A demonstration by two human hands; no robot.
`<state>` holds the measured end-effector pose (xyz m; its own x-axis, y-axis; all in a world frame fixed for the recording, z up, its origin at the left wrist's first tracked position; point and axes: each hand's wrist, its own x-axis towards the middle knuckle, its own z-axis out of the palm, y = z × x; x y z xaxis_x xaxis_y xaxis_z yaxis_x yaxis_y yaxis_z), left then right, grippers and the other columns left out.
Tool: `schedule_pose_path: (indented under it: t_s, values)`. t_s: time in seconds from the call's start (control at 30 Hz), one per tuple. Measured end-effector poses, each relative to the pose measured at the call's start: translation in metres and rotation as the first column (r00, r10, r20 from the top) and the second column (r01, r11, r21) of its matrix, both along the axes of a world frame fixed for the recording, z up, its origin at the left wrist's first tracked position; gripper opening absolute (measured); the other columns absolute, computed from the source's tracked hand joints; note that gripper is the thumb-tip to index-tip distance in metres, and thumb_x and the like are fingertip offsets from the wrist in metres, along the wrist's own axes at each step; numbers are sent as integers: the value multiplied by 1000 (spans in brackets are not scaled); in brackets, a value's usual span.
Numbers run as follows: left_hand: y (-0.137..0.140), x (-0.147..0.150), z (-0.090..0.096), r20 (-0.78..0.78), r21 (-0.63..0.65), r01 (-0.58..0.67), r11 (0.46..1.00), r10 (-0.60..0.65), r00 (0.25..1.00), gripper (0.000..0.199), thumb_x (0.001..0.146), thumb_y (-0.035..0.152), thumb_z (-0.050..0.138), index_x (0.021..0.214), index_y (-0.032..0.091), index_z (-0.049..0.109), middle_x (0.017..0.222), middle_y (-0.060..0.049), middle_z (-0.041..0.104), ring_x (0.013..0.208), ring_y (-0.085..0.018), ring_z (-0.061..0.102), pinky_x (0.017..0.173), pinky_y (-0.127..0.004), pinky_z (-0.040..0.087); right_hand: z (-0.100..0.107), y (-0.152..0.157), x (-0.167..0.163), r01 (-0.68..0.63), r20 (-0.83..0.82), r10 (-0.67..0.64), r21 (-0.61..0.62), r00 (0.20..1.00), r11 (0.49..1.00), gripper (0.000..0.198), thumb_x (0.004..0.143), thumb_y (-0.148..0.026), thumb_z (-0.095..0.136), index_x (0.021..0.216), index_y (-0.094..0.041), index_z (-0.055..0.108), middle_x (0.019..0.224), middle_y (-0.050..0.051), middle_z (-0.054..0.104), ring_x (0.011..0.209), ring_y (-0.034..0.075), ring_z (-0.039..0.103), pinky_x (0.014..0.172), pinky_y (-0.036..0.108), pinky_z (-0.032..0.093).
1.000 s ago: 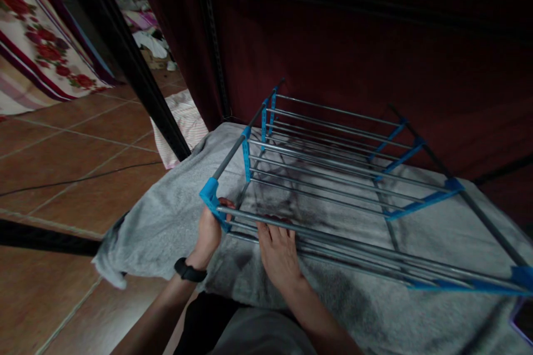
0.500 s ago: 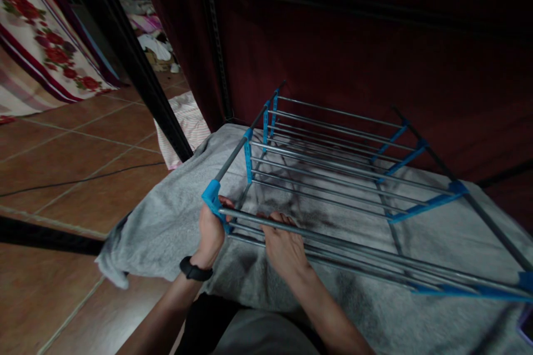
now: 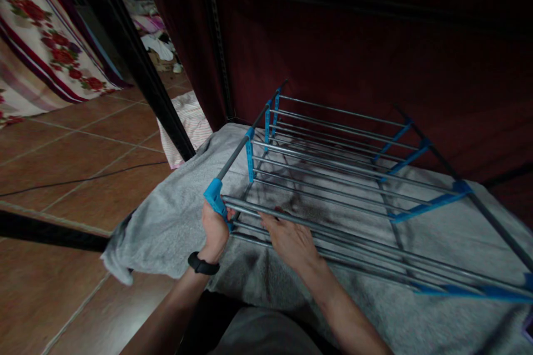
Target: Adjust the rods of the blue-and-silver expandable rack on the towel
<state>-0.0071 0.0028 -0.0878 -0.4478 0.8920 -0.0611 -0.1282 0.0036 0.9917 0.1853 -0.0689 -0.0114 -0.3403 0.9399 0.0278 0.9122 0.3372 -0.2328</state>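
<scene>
A rack of thin metal rods (image 3: 333, 163) and blue plastic side brackets, like a shoe rack, lies on a grey blanket. My left hand (image 3: 214, 230), with a black wristband, is closed around the blue corner bracket (image 3: 214, 191) at the rack's near left end. Some of its fingers are hidden behind the bracket. Just right of it, my right hand (image 3: 291, 241) has its fingers closed on a near metal rod (image 3: 353, 236), close to the rod's left end. Its fingertips are partly hidden by the rods.
The grey blanket (image 3: 158, 222) covers the surface under the rack. A dark red curtain (image 3: 333, 55) hangs behind, with black metal posts (image 3: 141, 61) at the left. A black cable (image 3: 83, 178) crosses the tiled floor (image 3: 45, 150). A striped cloth (image 3: 187, 122) lies beyond the blanket.
The near top rod's left end sits slightly higher against the corner bracket. My right hand has shifted a little to the right along the rods. My left hand stays on the bracket.
</scene>
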Motion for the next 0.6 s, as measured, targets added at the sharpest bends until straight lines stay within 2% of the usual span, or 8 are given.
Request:
schedule_pose_path:
  t_s: [0.1, 0.2, 0.43, 0.6]
  values:
    - [-2, 3, 7, -114, -3, -115, 993, 114, 987, 40, 95, 60, 45, 80, 25, 55, 54, 2, 52, 51, -17, 49, 49, -28, 40, -3, -4, -1, -16, -21, 17, 29, 1000, 999, 47, 107, -29, 46, 152, -41, 51, 134, 2, 72, 118, 21, 70, 95, 31, 55]
    - [-4, 5, 13, -146, -41, -120, 992, 113, 983, 42, 96, 60, 40, 81, 24, 57, 54, 2, 52, 52, -17, 51, 51, -29, 40, -6, -7, -2, -7, -30, 8, 43, 1000, 999, 48, 108, -30, 46, 154, -40, 49, 140, 2, 69, 124, 22, 67, 101, 33, 54]
    - [-6, 4, 12, -206, -22, -116, 993, 109, 973, 31, 98, 48, 41, 90, 23, 58, 58, 2, 50, 56, -19, 50, 53, -30, 39, 0, -4, -1, -20, -40, 21, 8, 999, 1000, 49, 107, -28, 46, 155, -40, 48, 139, 1, 70, 124, 21, 68, 99, 32, 55]
    - [-9, 5, 18, -196, -16, -92, 996, 87, 977, 28, 100, 40, 42, 89, 21, 59, 55, 2, 52, 52, -17, 50, 52, -29, 38, 0, -5, -1, -19, -64, 18, -24, 998, 1000, 50, 108, -28, 45, 157, -41, 45, 139, -2, 71, 123, 19, 68, 101, 31, 54]
